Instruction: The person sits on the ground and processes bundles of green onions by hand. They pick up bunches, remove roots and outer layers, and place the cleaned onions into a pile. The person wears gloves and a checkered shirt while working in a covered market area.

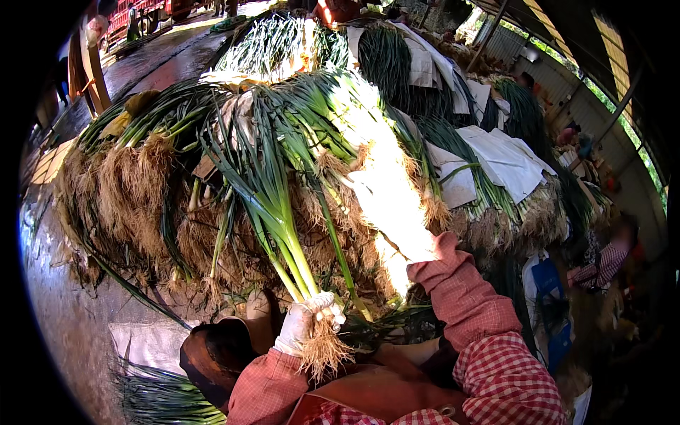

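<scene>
My left hand [297, 327], in a white glove, is closed round the pale lower stems of a bunch of long green onions [289, 230]. Brown roots [326, 347] hang below the grip, and the leaves fan up and away onto the heap. From the lower right, my right arm [467, 297] in a red checked sleeve reaches forward. My right hand [423, 249] is lost in strong sunlight against the heap's front, so its fingers cannot be made out. Right ahead lies a large pile of green onions [145, 170], roots facing me.
More green onions [134, 393] lie on the ground at lower left. White sheets [503, 159] cover parts of the piles at right. A wooden post [92, 71] stands at far left, and a red truck [142, 14] behind it. A person in checked clothing [608, 263] is at far right.
</scene>
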{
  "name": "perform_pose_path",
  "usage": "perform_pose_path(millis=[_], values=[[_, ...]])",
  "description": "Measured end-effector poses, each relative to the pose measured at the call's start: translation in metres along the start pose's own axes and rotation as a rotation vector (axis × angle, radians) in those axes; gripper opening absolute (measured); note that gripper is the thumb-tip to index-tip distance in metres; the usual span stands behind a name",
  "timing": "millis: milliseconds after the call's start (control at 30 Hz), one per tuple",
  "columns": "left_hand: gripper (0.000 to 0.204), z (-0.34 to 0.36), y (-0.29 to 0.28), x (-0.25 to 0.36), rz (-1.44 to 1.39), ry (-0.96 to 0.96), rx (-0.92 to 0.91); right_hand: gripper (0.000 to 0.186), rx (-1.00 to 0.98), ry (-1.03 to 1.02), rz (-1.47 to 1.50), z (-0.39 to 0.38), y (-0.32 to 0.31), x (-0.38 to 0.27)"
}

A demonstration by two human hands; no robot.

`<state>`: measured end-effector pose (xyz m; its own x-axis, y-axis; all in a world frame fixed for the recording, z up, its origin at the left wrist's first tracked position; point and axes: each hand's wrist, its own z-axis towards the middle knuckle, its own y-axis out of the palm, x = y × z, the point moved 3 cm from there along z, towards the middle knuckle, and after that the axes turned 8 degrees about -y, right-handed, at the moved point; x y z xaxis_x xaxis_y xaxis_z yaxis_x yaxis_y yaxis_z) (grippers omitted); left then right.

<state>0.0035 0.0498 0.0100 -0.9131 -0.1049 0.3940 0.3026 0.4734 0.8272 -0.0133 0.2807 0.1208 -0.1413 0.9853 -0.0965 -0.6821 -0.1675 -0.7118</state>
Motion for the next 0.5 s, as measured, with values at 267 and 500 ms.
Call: perform_pose_path(millis=[267,500], values=[[0.032,0.008,-0.001,0.009,0.006,-0.076,-0.069,0.028,-0.364,0.288,-0.215,0.098,0.023,0.033],[0.034,0.001,-0.026,0.02,-0.048,0.243,0.124,0.007,-0.091,0.129,0.585,0.001,0.014,-0.047]])
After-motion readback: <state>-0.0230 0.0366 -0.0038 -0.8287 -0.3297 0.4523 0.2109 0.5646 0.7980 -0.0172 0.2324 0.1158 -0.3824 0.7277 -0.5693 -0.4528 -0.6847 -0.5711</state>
